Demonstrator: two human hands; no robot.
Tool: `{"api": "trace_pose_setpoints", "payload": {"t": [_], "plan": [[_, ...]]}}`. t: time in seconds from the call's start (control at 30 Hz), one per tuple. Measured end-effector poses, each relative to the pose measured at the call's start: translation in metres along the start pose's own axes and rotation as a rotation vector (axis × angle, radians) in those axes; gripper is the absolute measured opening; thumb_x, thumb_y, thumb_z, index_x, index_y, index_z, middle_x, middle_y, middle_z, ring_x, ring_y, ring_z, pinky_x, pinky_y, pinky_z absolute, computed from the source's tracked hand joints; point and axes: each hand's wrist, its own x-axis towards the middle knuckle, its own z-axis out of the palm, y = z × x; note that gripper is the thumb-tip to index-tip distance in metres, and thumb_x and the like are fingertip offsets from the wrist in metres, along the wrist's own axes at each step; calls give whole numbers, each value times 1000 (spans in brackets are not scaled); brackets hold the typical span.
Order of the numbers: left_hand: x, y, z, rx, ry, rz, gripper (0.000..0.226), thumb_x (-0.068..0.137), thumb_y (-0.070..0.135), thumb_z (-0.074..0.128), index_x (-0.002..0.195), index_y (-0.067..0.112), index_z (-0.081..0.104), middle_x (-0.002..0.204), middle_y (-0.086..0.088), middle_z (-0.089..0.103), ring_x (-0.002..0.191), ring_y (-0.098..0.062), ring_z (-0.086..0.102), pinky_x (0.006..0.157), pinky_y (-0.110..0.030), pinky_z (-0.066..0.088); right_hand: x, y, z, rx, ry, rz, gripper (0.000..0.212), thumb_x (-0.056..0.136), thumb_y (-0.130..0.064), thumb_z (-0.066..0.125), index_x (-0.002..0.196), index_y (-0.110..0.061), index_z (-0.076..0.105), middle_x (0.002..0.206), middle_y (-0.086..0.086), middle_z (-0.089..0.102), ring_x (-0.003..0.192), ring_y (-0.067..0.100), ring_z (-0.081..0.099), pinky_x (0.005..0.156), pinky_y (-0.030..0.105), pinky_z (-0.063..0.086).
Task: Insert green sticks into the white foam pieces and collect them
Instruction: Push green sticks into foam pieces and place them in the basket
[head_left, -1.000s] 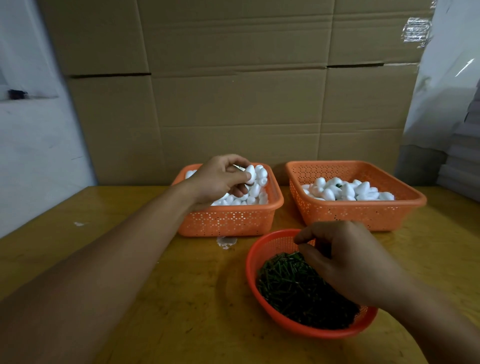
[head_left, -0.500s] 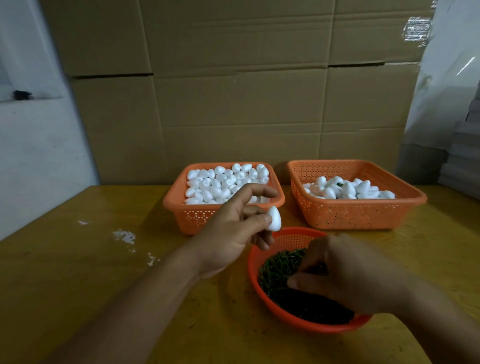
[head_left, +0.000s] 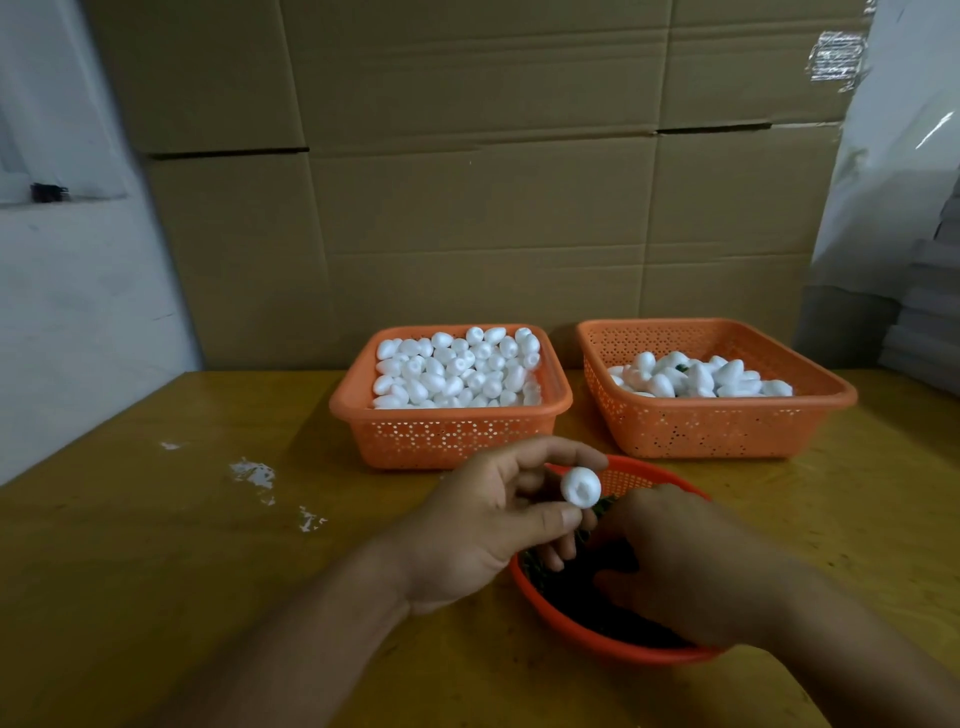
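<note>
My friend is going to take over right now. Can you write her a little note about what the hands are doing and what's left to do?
Left hand: pinches one white foam egg over the round orange bowl, no stick in it yet.
Right hand: down in the bowl's green sticks; its grip is hidden.
Left square orange basket: full of plain foam eggs.
Right square orange basket: a smaller pile, green showing among them, so some look done.
Left: stick this egg, drop it right, repeat.

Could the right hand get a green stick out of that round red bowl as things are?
Probably yes: the right hand is already down in the round red plastic bowl over the pile of green sticks; nothing blocks it.
</note>
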Motion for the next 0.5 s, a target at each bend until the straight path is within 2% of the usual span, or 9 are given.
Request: {"api": "trace_pose_setpoints", "payload": {"t": [0.1, 0.17, 0.27, 0.37, 0.5], "plan": [[1, 2, 0, 44, 36, 15, 29, 95, 19, 65, 123, 27, 66, 88, 2, 65, 74, -14, 59, 68, -28, 50, 1, 4, -2, 56, -1, 36, 11, 89, -39, 68, 92, -30, 73, 86, -9, 68, 77, 6, 63, 71, 25, 56], [1, 2, -1, 70, 70, 31, 27, 93, 29, 67, 119, 28, 67, 83, 7, 62, 72, -12, 56, 66, -25, 48, 0, 6, -3, 73, -15, 32, 12, 90, -40, 68, 98, -32, 74, 90, -12, 69, 79, 3, 62, 72, 21, 54], [2, 2, -2, 80, 121, 52, 26, 91, 34, 68, 114, 24, 70, 79, 12, 61, 73, -11, 56, 67, -25, 48, 0, 4, -1, 46, -19, 22, 21, 90, -45, 66, 107, -35, 72, 98, -15, 69, 90, 5, 63, 81, 29, 56], [3, 1, 0, 31, 156, 59, 23, 90, 29, 67, 110, 18, 71, 85, 5, 65, 80, -13, 60, 70, -25, 50, 0, 1, 1, 30, -2, 3, 20, 90, -44, 65, 109, -39, 70, 101, -17, 69, 95, 5, 63, 84, 29, 55], [4, 1, 2, 15, 169, 73, 28, 91, 27, 64, 111, 8, 70, 87, -5, 66, 83, -15, 63, 70, -25, 52, 1, 0, 2, 81, 32, 6, 12, 88, -40, 66, 98, -34, 70, 93, -14, 68, 86, 4, 63, 79, 31, 57]]}}
